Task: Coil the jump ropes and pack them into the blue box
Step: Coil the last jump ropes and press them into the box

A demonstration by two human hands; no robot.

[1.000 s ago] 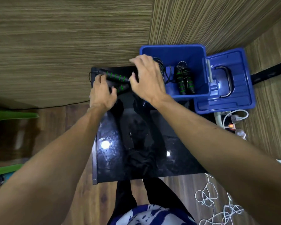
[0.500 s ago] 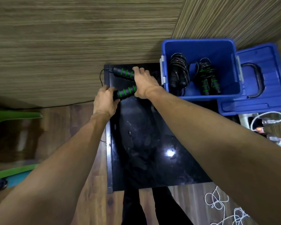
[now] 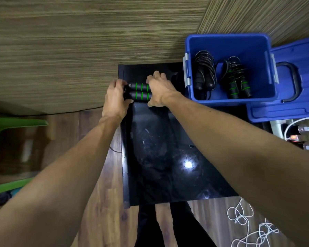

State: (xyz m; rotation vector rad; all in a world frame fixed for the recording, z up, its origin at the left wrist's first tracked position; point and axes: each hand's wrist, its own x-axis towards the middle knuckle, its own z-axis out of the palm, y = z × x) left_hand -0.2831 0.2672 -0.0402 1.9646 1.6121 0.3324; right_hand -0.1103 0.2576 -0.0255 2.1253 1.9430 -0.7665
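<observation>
Two foam handles (image 3: 141, 91) lie side by side near the far edge of the glossy black surface (image 3: 168, 157), each a black cylinder ringed with thin green bands. Their ends are hidden under the hands, and the cord that joins them cannot be made out against the dark top. The left hand (image 3: 115, 99) covers the left ends, its fingers (image 3: 119, 84) curled round them with the thumb underneath. The right hand (image 3: 160, 92) grips the right ends, knuckles up, fingers (image 3: 157, 75) bent over the far side where their tips go out of sight.

Just to the right stands the blue box (image 3: 228, 102), hard plastic with grey side clasps. Inside lie two coiled ropes: an all-black bundle (image 3: 204, 72) on the left and a green-banded bundle (image 3: 236, 81) on the right, both wound in shiny loops. The box's blue lid (image 3: 303, 86), with a dark handle, lies behind it, partly cut off by the frame. A tangled white cord (image 3: 248, 227) sprawls on the wooden floor.
</observation>
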